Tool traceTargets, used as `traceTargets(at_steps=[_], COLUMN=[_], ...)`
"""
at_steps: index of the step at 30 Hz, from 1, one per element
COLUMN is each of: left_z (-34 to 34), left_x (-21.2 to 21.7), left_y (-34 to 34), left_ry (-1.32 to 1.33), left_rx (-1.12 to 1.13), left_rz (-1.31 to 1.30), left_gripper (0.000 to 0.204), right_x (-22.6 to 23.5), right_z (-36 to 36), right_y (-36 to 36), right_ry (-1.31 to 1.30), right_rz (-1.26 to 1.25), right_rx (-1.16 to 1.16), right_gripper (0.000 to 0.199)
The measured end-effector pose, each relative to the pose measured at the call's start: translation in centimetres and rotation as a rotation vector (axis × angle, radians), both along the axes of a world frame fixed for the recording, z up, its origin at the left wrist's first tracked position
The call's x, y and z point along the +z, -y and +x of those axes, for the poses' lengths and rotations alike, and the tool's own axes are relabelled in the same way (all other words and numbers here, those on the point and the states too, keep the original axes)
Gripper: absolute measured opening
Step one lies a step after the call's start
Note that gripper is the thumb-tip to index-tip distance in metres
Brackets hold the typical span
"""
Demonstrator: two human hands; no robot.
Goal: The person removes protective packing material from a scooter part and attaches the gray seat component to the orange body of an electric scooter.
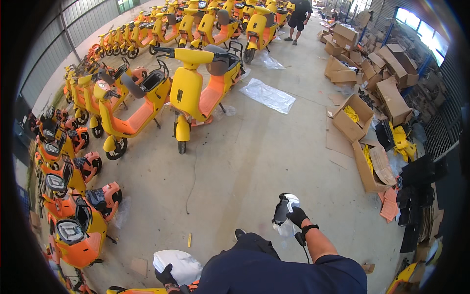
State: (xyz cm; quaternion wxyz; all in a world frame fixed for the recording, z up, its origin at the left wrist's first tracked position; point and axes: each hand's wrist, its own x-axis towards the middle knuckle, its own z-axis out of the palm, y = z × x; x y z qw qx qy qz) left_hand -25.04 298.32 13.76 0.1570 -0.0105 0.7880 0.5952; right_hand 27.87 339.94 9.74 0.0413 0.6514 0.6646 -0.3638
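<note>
My right hand (297, 215), in a black glove, grips a headlight unit (282, 209) with a black body and a white rim, out over the floor. Clear plastic wrap (286, 229) hangs from its lower side. My left hand (166, 275), also gloved in black, holds the edge of a bulky white wrapped thing (178, 264); its wrapping hides what is inside. Under it, part of a yellow scooter (142, 291) shows at the lower edge.
Yellow and orange scooters (188, 93) stand in rows ahead and to the left. Opened cardboard boxes (353, 117) and yellow parts line the right wall. A plastic sheet (268, 95) and a small yellow strip (189, 240) lie on the floor. Another person (299, 17) stands far ahead.
</note>
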Motion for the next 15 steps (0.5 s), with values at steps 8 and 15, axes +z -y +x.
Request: traceTargets(at_steps=[8,15], left_z=[-0.7,0.7], left_x=[1.5,3.5], left_y=[-3.8,-6.1], left_ry=[-0.06,-0.075], left_rx=[-0.081,-0.088], left_rz=[-0.075,-0.05], left_gripper=[0.072,0.071], right_x=[1.7,1.3], right_z=[-1.1,-0.9], right_y=[-3.0,-2.4], right_ry=[-0.095,-0.099], right_rz=[0.041,0.012], right_rx=[-0.055,-0.031], right_gripper=[0.041,0.039])
